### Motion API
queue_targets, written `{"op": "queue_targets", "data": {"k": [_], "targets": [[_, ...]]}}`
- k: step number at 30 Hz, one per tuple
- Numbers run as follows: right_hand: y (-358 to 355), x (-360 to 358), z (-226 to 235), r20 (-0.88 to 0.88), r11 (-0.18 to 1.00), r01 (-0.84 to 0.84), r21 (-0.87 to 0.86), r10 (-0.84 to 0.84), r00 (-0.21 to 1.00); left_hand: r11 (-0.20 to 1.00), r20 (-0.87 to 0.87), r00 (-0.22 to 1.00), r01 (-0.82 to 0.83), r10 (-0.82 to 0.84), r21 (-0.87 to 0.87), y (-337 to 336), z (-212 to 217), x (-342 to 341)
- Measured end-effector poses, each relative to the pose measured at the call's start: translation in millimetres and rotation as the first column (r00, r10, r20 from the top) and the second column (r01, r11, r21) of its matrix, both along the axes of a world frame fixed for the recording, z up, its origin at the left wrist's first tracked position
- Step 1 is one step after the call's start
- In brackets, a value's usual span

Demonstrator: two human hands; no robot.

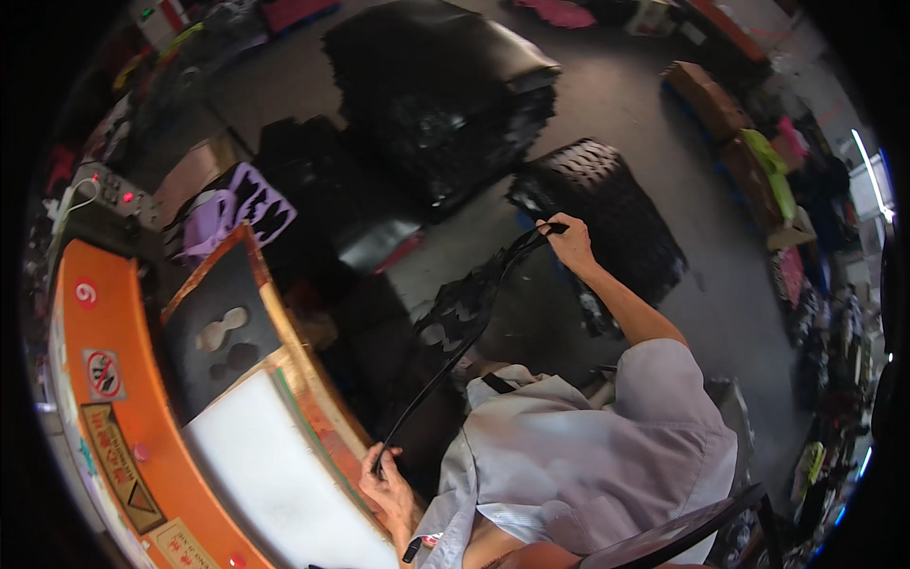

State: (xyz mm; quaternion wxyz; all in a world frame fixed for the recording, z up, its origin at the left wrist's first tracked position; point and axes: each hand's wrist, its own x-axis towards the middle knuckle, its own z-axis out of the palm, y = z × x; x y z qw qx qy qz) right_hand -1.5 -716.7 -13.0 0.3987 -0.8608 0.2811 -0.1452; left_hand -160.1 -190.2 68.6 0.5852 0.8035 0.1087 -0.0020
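Note:
A limp black sheet with cut-out holes (pixel 455 308) hangs in front of me, stretched between my two hands. My right hand (pixel 569 244) is closed on its far edge, with the arm reached out over a stack of punched black sheets (pixel 597 209). Down by the white cutting board (pixel 284 474), my left hand (pixel 387 486) pinches the near end of the same sheet. The middle of the sheet sags and is partly smeared by motion.
An orange machine (pixel 118 322) with warning labels stands at the left. Beyond the board, a pale sole-shaped piece (pixel 223 327) lies on a dark tray surface (pixel 190 375). A purple basket (pixel 251 204) sits behind it. Tall black sheet stacks (pixel 427 76) rise ahead; boxes (pixel 711 100) line the right.

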Motion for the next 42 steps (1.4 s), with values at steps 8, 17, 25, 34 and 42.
{"op": "queue_targets", "data": {"k": [8,17,25,34,42], "targets": [[-123.8,-176.1,100.6,0.062,0.87,0.423,0.255,-0.451,0.89,0.79,0.355,0.714,0.597,-0.603,0.141,-82.3,12.2,49.1],[-267.4,-302.7,278.4,0.332,0.744,0.651,-0.15,-0.582,0.742,0.454,0.554,0.316,0.882,-0.77,0.128,-253.4,44.6,88.8],[-484.4,-196.0,362.9,0.189,0.435,0.53,-0.728,-0.616,0.765,0.447,0.341,0.579,0.804,-0.741,-0.393,-447.1,45.0,120.0],[-711.8,87.5,159.7,-0.038,0.543,0.243,-0.804,-0.455,0.89,0.691,0.033,0.765,0.599,-0.643,-0.405,-671.5,-112.8,299.4],[-479.0,16.4,-180.6,-0.548,0.955,-0.271,-0.116,0.166,0.82,0.711,-0.442,0.67,0.696,-0.597,0.094,-581.4,-345.3,287.3]]}}
